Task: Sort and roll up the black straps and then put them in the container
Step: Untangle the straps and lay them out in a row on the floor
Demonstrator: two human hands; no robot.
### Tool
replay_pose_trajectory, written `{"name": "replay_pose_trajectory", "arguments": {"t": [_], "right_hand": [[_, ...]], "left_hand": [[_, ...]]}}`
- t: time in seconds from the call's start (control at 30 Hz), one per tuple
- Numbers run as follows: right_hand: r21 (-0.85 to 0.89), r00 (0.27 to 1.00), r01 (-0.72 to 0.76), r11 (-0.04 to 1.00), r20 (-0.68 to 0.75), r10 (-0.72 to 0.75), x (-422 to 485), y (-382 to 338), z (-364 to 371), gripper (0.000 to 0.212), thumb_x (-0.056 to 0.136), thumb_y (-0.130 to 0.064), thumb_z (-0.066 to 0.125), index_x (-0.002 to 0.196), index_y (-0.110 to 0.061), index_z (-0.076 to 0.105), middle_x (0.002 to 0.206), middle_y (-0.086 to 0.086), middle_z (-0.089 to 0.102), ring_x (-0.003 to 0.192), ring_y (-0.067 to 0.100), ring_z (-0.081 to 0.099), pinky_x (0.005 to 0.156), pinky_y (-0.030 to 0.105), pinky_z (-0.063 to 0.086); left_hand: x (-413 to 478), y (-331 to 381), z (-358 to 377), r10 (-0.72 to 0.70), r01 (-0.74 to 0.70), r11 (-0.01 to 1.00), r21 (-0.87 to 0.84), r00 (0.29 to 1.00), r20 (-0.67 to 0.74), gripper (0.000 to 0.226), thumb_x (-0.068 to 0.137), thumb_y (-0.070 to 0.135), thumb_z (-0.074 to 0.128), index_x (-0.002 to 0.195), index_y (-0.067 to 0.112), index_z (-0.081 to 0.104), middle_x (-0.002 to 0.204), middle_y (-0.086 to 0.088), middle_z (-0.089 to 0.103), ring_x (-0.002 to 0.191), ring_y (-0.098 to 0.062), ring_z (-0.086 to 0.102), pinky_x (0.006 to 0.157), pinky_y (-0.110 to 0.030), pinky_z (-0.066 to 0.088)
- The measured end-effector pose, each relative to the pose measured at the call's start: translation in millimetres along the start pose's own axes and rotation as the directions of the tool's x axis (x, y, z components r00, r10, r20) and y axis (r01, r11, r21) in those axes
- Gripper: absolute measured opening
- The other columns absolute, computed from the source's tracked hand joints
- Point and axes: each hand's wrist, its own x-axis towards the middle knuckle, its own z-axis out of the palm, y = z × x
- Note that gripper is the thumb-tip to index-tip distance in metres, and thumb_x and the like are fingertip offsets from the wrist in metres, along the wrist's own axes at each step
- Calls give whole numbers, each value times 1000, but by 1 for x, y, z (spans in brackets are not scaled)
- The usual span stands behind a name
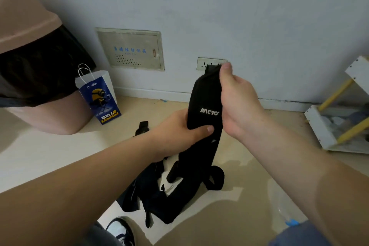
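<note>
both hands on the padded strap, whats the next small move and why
Probably fold the top end, pinched by the right hand, down toward the left hand to start the roll: the padded strap stands stretched out flat, unrolled, its tail hanging into the strap pile on the floor.

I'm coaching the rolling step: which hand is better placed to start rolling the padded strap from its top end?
Probably the right hand: it pinches the top end of the padded strap. The left hand grips lower down, suited to steadying.
</note>
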Motion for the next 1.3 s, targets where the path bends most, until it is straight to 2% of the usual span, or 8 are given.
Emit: {"name": "replay_pose_trajectory", "arguments": {"t": [0.1,0.2,0.43,0.6,0.9,1.13,1.23,1.3], "right_hand": [[165,997,-58,985,-45,66,3,-8,-5,41,108,-54,51,100,-19,70,92,5,78,64,16,78,56,35,63],[194,998,-67,979,2,67,7,-12,-11,44,108,-55,51,114,-16,70,105,6,80,87,22,80,75,44,66],[-329,929,-26,944,340,145,6,18,-12,48,108,-60,45,121,-24,75,104,-6,81,103,17,75,96,39,55],[-358,919,97,929,390,54,-4,31,0,38,110,-59,35,132,-38,57,117,-21,70,113,0,67,87,19,48],[-413,862,198,889,504,42,10,32,-3,34,109,-47,53,135,-28,62,118,-11,78,112,9,74,105,37,55],[-354,914,176,918,404,-20,12,39,-1,27,111,-42,49,129,-31,67,116,-8,80,110,14,75,104,43,58],[-170,960,98,980,277,-48,21,24,-3,27,112,-42,50,126,-28,68,119,-4,79,114,19,74,105,47,58],[-59,976,26,998,215,-13,23,11,-7,30,112,-45,48,128,-29,66,122,-3,78,116,20,73,101,48,59]], "left_hand": [[3,2,-1,0,3,999,46,999,-54,12,101,34,69,112,36,69,103,14,80,96,-3,76,89,-26,58],[7,7,-2,63,-45,990,134,989,-137,13,106,33,61,117,29,67,101,9,78,95,-8,75,88,-31,60],[4,34,-16,104,-140,989,-49,890,-443,21,110,31,51,114,24,70,101,3,79,94,-12,77,86,-37,63],[2,39,-19,10,-139,954,-267,900,-435,20,110,31,52,117,21,69,108,-3,80,99,-19,78,95,-48,63],[5,49,-36,10,-203,936,-286,831,-557,25,111,31,49,123,18,66,116,-5,77,109,-23,74,97,-53,60],[6,45,-42,-13,-175,887,-426,916,-402,28,107,38,52,119,16,67,123,-12,75,115,-27,73,107,-49,54],[7,22,-49,-105,7,966,-258,924,-369,27,103,31,53,113,7,62,109,-17,73,105,-37,71,95,-47,57],[4,0,-54,-136,184,972,147,948,-287,15,93,24,59,101,22,70,98,-9,77,98,-34,74,91,-50,62]]}}
